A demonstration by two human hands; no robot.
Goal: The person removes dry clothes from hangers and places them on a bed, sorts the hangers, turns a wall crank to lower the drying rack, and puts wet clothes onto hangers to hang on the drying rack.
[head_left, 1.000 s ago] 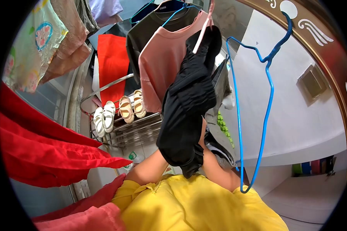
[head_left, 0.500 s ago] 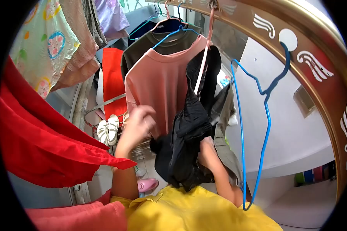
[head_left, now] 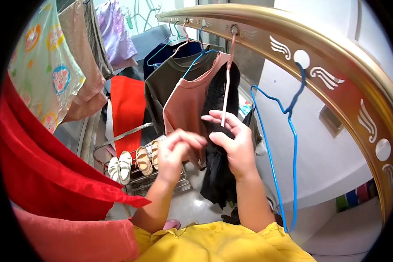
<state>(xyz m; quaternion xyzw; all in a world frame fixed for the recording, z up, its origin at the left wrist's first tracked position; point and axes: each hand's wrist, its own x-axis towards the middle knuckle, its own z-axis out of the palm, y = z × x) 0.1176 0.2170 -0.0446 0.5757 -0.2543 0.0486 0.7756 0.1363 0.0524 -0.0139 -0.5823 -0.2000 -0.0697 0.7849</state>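
A black garment (head_left: 216, 170) hangs from a pink hanger (head_left: 227, 87) hooked on the gold rail. My right hand (head_left: 236, 144) is at the hanger's lower end, palm toward me, its fingers apart and touching the black cloth. Just left of the garment is my left hand (head_left: 177, 153), slightly blurred, with its fingers curled; whether it pinches anything is unclear. Behind both hands hangs a pink shirt (head_left: 183, 105) on a blue hanger, with a dark grey-green shirt (head_left: 161, 85) beyond it. An empty blue hanger (head_left: 294, 153) hangs right of my right hand.
The gold rail (head_left: 332, 56) curves across the top and right. Red cloth (head_left: 56, 161) and a patterned sheet (head_left: 43, 74) hang at left. Sandals (head_left: 125, 167) stand on a metal rack (head_left: 139, 185). White wall surfaces lie behind the blue hanger.
Both hands have risen to the hanger's lower end. The black garment now hangs longer and straighter, no longer bunched near my body. The view has tilted, showing more rail.
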